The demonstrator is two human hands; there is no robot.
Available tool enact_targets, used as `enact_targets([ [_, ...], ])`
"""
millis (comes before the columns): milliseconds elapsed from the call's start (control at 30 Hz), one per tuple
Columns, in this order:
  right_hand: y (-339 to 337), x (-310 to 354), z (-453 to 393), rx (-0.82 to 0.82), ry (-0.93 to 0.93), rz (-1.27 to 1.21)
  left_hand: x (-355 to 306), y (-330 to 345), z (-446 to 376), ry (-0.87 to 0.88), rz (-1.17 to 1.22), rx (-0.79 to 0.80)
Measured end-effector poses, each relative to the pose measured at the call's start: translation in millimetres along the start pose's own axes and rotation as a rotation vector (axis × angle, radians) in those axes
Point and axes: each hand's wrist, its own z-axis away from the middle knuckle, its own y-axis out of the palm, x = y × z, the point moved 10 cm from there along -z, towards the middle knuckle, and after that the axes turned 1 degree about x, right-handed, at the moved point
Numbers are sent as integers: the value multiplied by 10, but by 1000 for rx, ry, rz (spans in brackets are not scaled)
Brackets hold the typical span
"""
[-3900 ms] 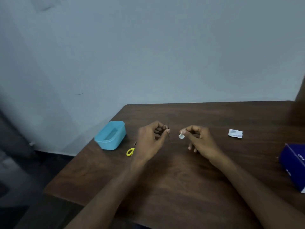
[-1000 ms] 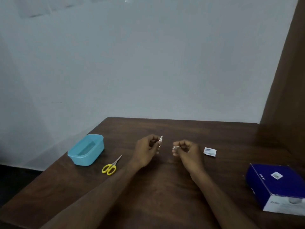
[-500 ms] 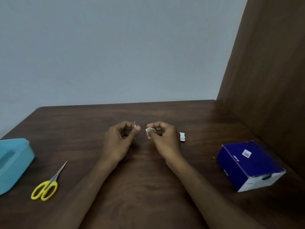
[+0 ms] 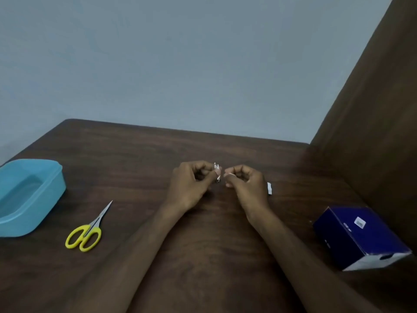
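Small silvery-white strip (image 4: 217, 172): pinched upright in the left hand (image 4: 191, 184), grip curled tight, above dark wooden desk (image 4: 135, 154), well right of yellow-handled scissors (image 4: 86, 229). Tiny white scrap (image 4: 227, 176): pinched in right hand (image 4: 246, 186) grip, just beside the strip, farther right of the scissors

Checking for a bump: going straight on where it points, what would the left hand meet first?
Likely the right hand, pinching a white scrap, just opposite the left hand and its strip; depth unclear.
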Motion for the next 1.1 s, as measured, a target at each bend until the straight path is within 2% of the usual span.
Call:
enact_targets([
  [200, 90, 27, -9, 116, -15, -125, 8, 9, 8, -12, 62, 42],
  [267, 118, 33, -27, 143, -37, -99, 16, 9, 3, -21, 77, 38],
  [400, 92, 46, -73, 112, -62, -85, -11, -25, 13, -20, 43, -9],
  [600, 88, 128, -54, 102, -82, -57, -128, -17, 61, 19, -41, 5],
  [867, 142, 225, -1, 133, -164, 40, -24, -121, 59, -84, -35, -55],
  [967, 134, 276, -10, 125, -229, -23, 75, -109, 23, -141, 6, -28],
  [1100, 108, 284, 5, 141, -214, -200, 86, -86, -4, -153, 22, -15],
])
